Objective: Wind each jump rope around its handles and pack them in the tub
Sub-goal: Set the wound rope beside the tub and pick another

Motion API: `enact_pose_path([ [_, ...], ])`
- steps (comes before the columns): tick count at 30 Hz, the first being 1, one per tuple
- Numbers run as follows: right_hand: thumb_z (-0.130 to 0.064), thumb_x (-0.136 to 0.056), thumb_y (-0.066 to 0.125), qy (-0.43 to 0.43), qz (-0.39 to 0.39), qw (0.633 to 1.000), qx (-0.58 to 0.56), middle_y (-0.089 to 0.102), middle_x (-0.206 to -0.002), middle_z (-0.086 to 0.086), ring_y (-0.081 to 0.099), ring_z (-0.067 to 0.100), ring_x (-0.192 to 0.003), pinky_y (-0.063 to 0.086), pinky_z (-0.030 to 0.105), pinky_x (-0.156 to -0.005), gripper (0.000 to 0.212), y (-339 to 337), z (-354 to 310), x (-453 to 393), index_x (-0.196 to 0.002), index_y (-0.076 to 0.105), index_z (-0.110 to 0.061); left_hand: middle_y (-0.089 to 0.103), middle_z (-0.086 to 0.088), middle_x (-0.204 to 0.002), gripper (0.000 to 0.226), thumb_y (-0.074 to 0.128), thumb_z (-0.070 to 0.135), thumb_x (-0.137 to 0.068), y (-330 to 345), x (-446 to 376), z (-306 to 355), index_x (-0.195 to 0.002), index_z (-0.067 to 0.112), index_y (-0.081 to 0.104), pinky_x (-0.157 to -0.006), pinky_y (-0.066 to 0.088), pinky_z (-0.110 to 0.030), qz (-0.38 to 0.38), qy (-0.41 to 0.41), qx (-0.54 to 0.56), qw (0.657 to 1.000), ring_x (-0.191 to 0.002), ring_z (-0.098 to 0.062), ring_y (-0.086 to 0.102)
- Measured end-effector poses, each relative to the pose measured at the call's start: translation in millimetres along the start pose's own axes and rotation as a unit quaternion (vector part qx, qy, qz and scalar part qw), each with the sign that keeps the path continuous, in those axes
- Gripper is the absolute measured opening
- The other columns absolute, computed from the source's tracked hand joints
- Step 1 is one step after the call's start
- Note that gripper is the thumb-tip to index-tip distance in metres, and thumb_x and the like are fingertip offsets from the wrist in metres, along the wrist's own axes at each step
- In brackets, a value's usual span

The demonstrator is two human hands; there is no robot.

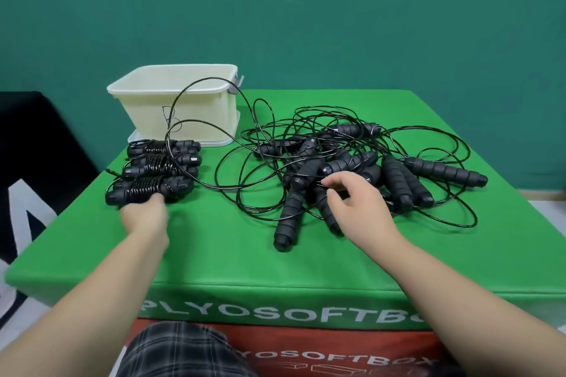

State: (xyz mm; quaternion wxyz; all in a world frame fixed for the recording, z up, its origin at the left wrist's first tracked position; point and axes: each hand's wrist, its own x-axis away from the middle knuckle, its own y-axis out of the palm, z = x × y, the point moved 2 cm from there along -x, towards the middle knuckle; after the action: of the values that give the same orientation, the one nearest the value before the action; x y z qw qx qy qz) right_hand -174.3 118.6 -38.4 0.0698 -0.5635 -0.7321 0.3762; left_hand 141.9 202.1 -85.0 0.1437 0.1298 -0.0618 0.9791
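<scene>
Three wound jump ropes lie side by side on the left of the green box; the nearest wound bundle [147, 191] is under the fingers of my left hand [147, 217], which looks blurred. A tangled heap of black jump ropes [352, 168] with several loose handles covers the right half. My right hand [355, 202] reaches into the heap and pinches a thin black cord between thumb and fingers. A cream tub [180, 101] stands empty-looking at the back left, on its lid. One cord loop arcs up in front of the tub.
The green foam box [214, 248] has its front edge near me and drops off on all sides. A dark mat lies to the left on the floor. My checked shorts show at the bottom.
</scene>
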Motion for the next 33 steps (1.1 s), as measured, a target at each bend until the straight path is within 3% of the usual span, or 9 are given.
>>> enact_pose_path([
  [3, -0.014, -0.089, 0.059, -0.069, 0.02, 0.992, 0.108, 0.06, -0.12, -0.002, 0.047, 0.017, -0.117, 0.035, 0.031, -0.104, 0.028, 5, 6, -13, -0.117, 0.063, -0.016, 0.055, -0.004, -0.084, 0.005, 0.056, 0.007, -0.088, 20, 24, -17, -0.092, 0.008, 0.058, -0.076, 0.037, -0.027, -0.067, 0.023, -0.04, 0.997, -0.086, -0.02, 0.049],
  [7, -0.036, -0.095, 0.052, -0.082, -0.086, 0.958, 0.263, 0.038, -0.15, -0.007, 0.024, 0.017, -0.144, 0.012, 0.045, -0.12, 0.054, 12, 14, -28, -0.145, 0.036, -0.025, 0.057, -0.008, -0.12, 0.049, 0.06, 0.018, -0.09, 60, 46, -28, -0.134, 0.003, 0.042, -0.101, 0.04, -0.034, -0.199, 0.041, -0.1, 0.974, -0.106, -0.02, 0.057],
  [9, -0.038, -0.098, 0.046, -0.084, -0.119, 0.946, 0.288, 0.046, -0.144, -0.009, 0.032, 0.013, -0.139, 0.003, 0.04, -0.119, 0.048, 13, 19, -31, -0.145, 0.036, -0.03, 0.052, -0.011, -0.128, 0.063, 0.063, 0.025, -0.087, 78, 42, -30, -0.139, 0.005, 0.034, -0.105, 0.039, -0.041, -0.186, 0.036, -0.109, 0.976, -0.114, -0.026, 0.055],
  [12, -0.031, -0.099, 0.046, -0.113, -0.083, 0.96, 0.242, 0.065, -0.118, -0.005, 0.054, 0.02, -0.117, 0.013, 0.037, -0.116, 0.03, 9, 25, -31, -0.125, 0.06, -0.027, 0.053, -0.015, -0.123, 0.06, 0.063, 0.023, -0.083, 95, 30, -21, -0.129, -0.001, 0.034, -0.092, 0.042, -0.039, -0.122, -0.008, -0.098, 0.988, -0.107, -0.033, 0.056],
  [18, -0.027, -0.091, 0.058, -0.131, -0.028, 0.979, 0.155, 0.072, -0.09, -0.002, 0.065, 0.026, -0.086, 0.047, 0.037, -0.084, 0.018, -8, 34, -29, -0.097, 0.071, -0.016, 0.048, -0.01, -0.089, 0.037, 0.056, 0.023, -0.089, 110, 15, 0, -0.119, 0.002, 0.047, -0.054, 0.034, -0.024, -0.079, -0.073, -0.038, 0.993, -0.056, -0.021, 0.04],
  [23, -0.037, -0.091, 0.06, -0.113, -0.06, 0.982, 0.14, 0.07, -0.101, -0.009, 0.063, 0.014, -0.097, 0.045, 0.034, -0.093, 0.023, -15, 33, -29, -0.106, 0.068, -0.021, 0.05, -0.006, -0.081, 0.021, 0.042, 0.031, -0.096, 110, 27, 6, -0.103, 0.015, 0.054, -0.068, 0.044, -0.034, -0.096, 0.128, -0.093, 0.983, -0.07, -0.024, 0.046],
  [26, -0.037, -0.091, 0.06, -0.111, -0.07, 0.982, 0.136, 0.069, -0.104, -0.009, 0.062, 0.012, -0.098, 0.044, 0.034, -0.095, 0.025, -15, 30, -30, -0.109, 0.067, -0.023, 0.053, -0.005, -0.087, 0.023, 0.047, 0.011, -0.093, 101, 35, 19, -0.111, 0.024, 0.052, -0.071, 0.041, -0.032, -0.136, 0.221, -0.068, 0.963, -0.07, -0.021, 0.052],
  [30, -0.032, -0.091, 0.062, -0.118, -0.076, 0.976, 0.165, 0.071, -0.093, -0.005, 0.065, 0.019, -0.092, 0.047, 0.04, -0.089, 0.016, -13, 32, -30, -0.1, 0.071, -0.022, 0.057, -0.004, -0.091, 0.06, 0.05, 0.001, -0.093, 82, 39, 55, -0.142, 0.029, 0.031, -0.067, 0.047, -0.029, -0.189, 0.231, -0.004, 0.954, -0.066, -0.013, 0.059],
  [33, -0.031, -0.093, 0.059, -0.108, -0.081, 0.972, 0.194, 0.07, -0.096, -0.004, 0.063, 0.022, -0.095, 0.044, 0.038, -0.091, 0.018, -12, 29, -28, -0.103, 0.071, -0.023, 0.053, -0.002, -0.075, 0.052, 0.044, 0.01, -0.097, 70, 30, 81, -0.145, 0.024, 0.028, -0.054, 0.038, -0.029, -0.191, 0.24, -0.006, 0.952, -0.053, -0.012, 0.046],
])
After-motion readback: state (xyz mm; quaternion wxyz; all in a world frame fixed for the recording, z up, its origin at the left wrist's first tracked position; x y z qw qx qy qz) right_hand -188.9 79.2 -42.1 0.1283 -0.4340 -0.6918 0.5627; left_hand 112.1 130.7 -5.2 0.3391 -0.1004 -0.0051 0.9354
